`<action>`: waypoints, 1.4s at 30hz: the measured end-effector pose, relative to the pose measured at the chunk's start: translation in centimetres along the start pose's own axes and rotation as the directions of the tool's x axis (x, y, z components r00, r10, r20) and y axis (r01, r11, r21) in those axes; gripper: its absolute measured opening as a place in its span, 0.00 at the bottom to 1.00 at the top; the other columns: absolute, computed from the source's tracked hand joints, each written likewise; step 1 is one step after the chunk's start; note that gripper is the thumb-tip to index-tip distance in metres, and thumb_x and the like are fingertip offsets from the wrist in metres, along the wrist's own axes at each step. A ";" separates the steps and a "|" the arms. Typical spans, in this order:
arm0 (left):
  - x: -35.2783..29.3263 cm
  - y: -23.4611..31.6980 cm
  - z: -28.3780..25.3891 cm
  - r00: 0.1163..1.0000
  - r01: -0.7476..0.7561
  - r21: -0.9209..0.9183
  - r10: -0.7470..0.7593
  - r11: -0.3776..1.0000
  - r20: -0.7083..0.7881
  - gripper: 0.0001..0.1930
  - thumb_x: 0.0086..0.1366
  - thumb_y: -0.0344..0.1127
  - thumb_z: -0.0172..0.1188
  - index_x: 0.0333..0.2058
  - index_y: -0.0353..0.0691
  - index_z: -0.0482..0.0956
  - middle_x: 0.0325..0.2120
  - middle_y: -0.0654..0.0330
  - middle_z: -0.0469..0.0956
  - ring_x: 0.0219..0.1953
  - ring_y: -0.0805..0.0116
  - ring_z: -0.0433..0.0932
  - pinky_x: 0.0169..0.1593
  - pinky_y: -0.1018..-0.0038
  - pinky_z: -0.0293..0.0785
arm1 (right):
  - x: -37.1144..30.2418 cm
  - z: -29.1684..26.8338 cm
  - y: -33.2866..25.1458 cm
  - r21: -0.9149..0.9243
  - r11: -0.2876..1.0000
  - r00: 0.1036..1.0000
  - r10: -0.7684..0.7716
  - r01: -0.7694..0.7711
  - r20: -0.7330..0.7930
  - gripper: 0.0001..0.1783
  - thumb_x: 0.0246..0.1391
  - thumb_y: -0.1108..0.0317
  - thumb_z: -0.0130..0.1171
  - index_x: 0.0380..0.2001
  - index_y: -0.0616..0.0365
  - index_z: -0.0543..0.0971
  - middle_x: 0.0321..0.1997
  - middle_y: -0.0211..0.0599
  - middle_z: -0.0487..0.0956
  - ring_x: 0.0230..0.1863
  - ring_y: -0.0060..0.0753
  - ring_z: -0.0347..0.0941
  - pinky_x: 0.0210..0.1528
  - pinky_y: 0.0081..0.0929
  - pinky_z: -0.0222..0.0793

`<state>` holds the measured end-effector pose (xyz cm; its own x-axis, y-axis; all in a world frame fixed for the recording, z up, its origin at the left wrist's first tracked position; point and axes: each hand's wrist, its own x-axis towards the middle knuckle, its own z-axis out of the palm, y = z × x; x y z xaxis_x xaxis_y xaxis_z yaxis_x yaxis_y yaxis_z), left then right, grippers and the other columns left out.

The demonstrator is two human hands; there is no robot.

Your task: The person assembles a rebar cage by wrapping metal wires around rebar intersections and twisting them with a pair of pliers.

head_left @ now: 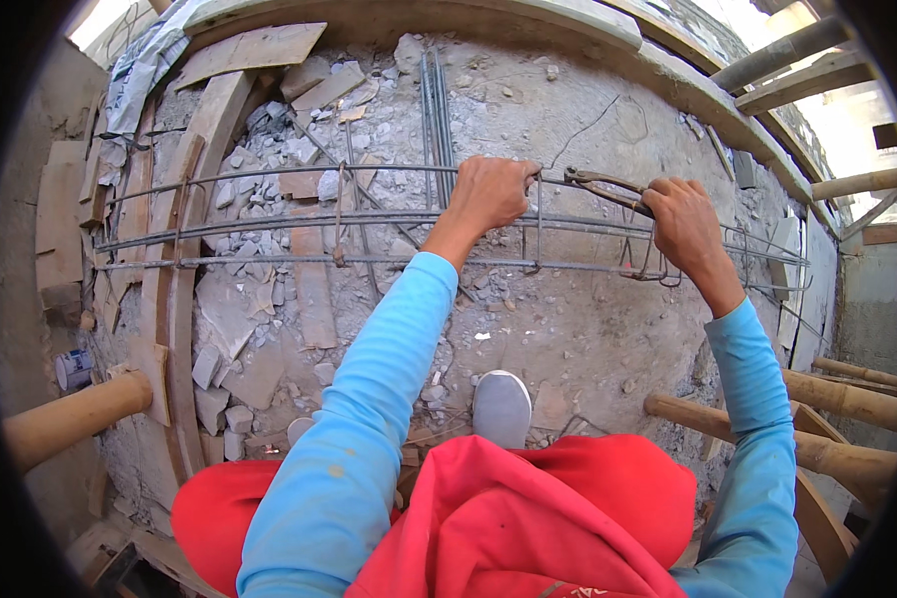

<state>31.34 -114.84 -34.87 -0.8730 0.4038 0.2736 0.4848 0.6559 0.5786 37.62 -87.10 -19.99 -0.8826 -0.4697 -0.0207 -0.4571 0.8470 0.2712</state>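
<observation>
A long cage of steel reinforcing bars (269,225) lies crosswise in front of me, with thin square stirrups (340,221) around its bars. My left hand (490,191) is closed around the far bar, by the top corner of a stirrup. In my right hand (686,227) is a pair of pincers (613,189), gripped by the handles. Their jaws point left, a short way from my left fingertips. Whether a tie wire is between the jaws is too small to tell. A loose stirrup end (658,271) hangs below my right hand.
Broken concrete rubble (269,140) and wooden boards (194,269) lie at the left. A bundle of bars (436,110) runs away from me under the cage. Bamboo poles jut in at left (80,419) and right (827,448). A concrete ledge (688,95) bounds the far side.
</observation>
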 end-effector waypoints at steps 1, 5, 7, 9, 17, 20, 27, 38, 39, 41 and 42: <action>0.1 -0.1 0.0 1.000 0.007 0.012 -0.007 1.000 0.017 0.11 0.70 0.39 0.60 0.44 0.48 0.90 0.30 0.48 0.87 0.35 0.44 0.86 0.39 0.52 0.78 | 1.2 -0.4 0.6 -0.054 0.998 0.999 -0.040 0.040 0.005 0.08 0.58 0.75 0.54 0.36 0.56 0.82 0.40 0.36 0.83 0.49 0.41 0.79 0.59 0.46 0.68; 0.0 -0.2 0.2 1.000 0.026 -0.009 -0.026 1.000 -0.013 0.08 0.63 0.36 0.62 0.34 0.44 0.89 0.27 0.46 0.86 0.32 0.44 0.86 0.39 0.51 0.79 | 5.5 -1.2 2.6 -0.217 0.959 0.983 -0.174 0.181 0.049 0.13 0.64 0.72 0.51 0.45 0.56 0.84 0.56 0.35 0.82 0.62 0.36 0.75 0.75 0.50 0.56; 0.1 -0.1 0.2 1.000 0.030 0.003 -0.030 1.000 -0.004 0.07 0.59 0.35 0.63 0.32 0.42 0.89 0.27 0.46 0.86 0.32 0.45 0.87 0.40 0.52 0.80 | 7.3 -1.0 3.5 -0.281 0.925 0.967 -0.245 0.254 0.069 0.17 0.67 0.70 0.49 0.52 0.55 0.83 0.66 0.34 0.78 0.71 0.34 0.70 0.81 0.51 0.49; 0.0 -0.4 0.5 1.000 0.025 0.006 -0.025 1.000 -0.013 0.07 0.60 0.36 0.63 0.31 0.42 0.88 0.26 0.47 0.86 0.32 0.45 0.86 0.39 0.52 0.80 | 8.9 -0.8 4.3 -0.348 0.869 0.935 -0.343 0.351 0.088 0.21 0.70 0.68 0.48 0.60 0.54 0.81 0.75 0.32 0.72 0.79 0.31 0.61 0.85 0.50 0.43; -0.2 -0.5 0.8 0.998 0.007 -0.030 -0.009 1.000 -0.065 0.07 0.55 0.34 0.62 0.29 0.44 0.88 0.25 0.48 0.85 0.30 0.45 0.86 0.37 0.53 0.79 | 13.2 -0.1 5.5 -0.335 0.808 0.874 -0.434 0.485 0.217 0.26 0.74 0.65 0.41 0.72 0.46 0.72 0.84 0.21 0.57 0.85 0.26 0.44 0.89 0.42 0.32; -0.3 -0.6 0.9 0.996 0.001 -0.048 -0.005 0.999 -0.084 0.06 0.53 0.33 0.62 0.28 0.44 0.87 0.23 0.49 0.84 0.30 0.45 0.85 0.37 0.53 0.79 | 14.5 -0.4 5.0 -0.315 0.795 0.854 -0.472 0.519 0.219 0.27 0.74 0.64 0.42 0.72 0.45 0.72 0.84 0.20 0.57 0.86 0.26 0.44 0.89 0.41 0.33; -0.2 -0.6 1.0 0.995 0.032 -0.069 -0.038 0.997 -0.088 0.05 0.49 0.32 0.62 0.25 0.41 0.86 0.22 0.48 0.83 0.29 0.45 0.85 0.36 0.54 0.79 | 17.0 0.3 6.1 -0.284 0.755 0.806 -0.568 0.591 0.166 0.24 0.68 0.68 0.47 0.65 0.45 0.76 0.78 0.25 0.67 0.81 0.31 0.56 0.88 0.40 0.42; -0.4 -0.8 0.8 0.992 0.035 -0.035 -0.039 0.999 -0.119 0.05 0.51 0.33 0.64 0.20 0.43 0.88 0.21 0.48 0.84 0.26 0.51 0.86 0.34 0.60 0.79 | 21.8 -2.7 3.3 -0.221 0.759 0.780 -0.535 0.613 0.325 0.07 0.65 0.65 0.62 0.44 0.52 0.77 0.30 0.33 0.83 0.38 0.46 0.83 0.45 0.39 0.81; -0.3 -0.7 0.8 0.993 0.044 -0.049 -0.049 0.998 -0.106 0.05 0.49 0.33 0.64 0.21 0.42 0.87 0.21 0.48 0.84 0.26 0.50 0.86 0.35 0.59 0.79 | 22.0 -3.7 2.5 -0.236 0.799 0.780 -0.398 0.554 0.482 0.08 0.64 0.64 0.63 0.43 0.53 0.78 0.26 0.32 0.82 0.34 0.47 0.83 0.41 0.39 0.82; -0.1 -0.6 0.9 0.995 0.055 -0.079 -0.061 0.995 -0.083 0.05 0.47 0.32 0.63 0.22 0.40 0.85 0.21 0.48 0.83 0.27 0.49 0.85 0.36 0.58 0.79 | 22.5 -4.4 1.7 -0.165 0.845 0.649 -0.251 0.509 0.718 0.13 0.55 0.67 0.73 0.37 0.59 0.79 0.22 0.33 0.83 0.26 0.42 0.85 0.31 0.38 0.80; -0.1 -0.6 0.9 0.995 0.054 -0.082 -0.060 0.995 -0.078 0.05 0.47 0.32 0.63 0.22 0.40 0.86 0.21 0.48 0.83 0.27 0.49 0.85 0.36 0.58 0.79 | 22.7 -4.8 1.1 -0.083 0.923 0.493 -0.124 0.375 0.861 0.14 0.53 0.67 0.75 0.35 0.60 0.79 0.23 0.36 0.85 0.25 0.40 0.85 0.30 0.37 0.81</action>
<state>31.17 -114.66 -35.96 -0.9020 0.3128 0.2975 0.4312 0.6222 0.6533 17.60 -98.07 -15.56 -0.4734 -0.1220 -0.8723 -0.7442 0.5852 0.3220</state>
